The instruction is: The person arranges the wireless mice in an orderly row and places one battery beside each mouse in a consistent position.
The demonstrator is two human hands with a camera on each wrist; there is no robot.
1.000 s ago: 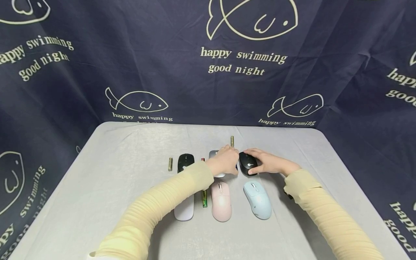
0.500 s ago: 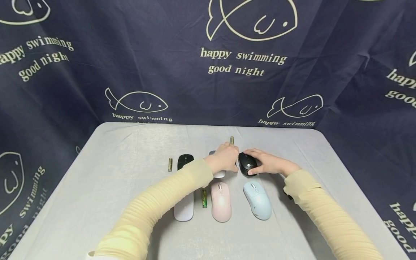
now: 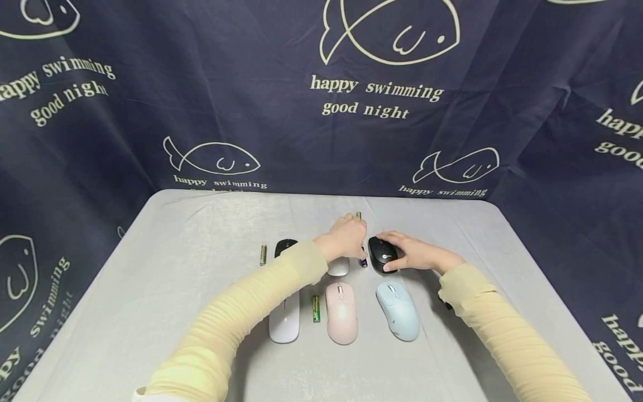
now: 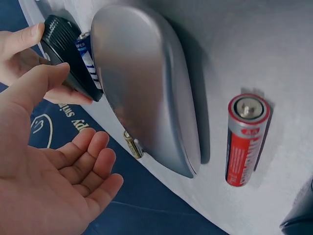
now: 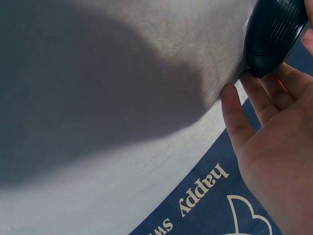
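My right hand [image 3: 417, 252] grips a black computer mouse [image 3: 380, 255] on the table, thumb on the near side and fingers round the far side. Just left of that mouse lies a blue AA battery [image 3: 363, 261], its dark end showing below my left hand [image 3: 345, 237]. The left hand hovers over a silver-grey mouse [image 3: 339, 268] and partly hides it. From the left wrist view, its fingers curl loosely with nothing between them, and the battery lies between the silver-grey and black mice. A gold battery [image 3: 359, 214] shows just beyond the left hand.
Nearer me lie a pink mouse [image 3: 341, 315], a light blue mouse [image 3: 399, 312] and a white mouse [image 3: 284, 325]. A green battery [image 3: 316, 309] sits beside the pink one. The left sleeve partly covers another black mouse [image 3: 285, 246]. A red battery [image 4: 242, 152] shows in the left wrist view.
My left hand has lifted slightly back and away, uncovering the end of the blue battery. The right hand and its black mouse have stayed in place.
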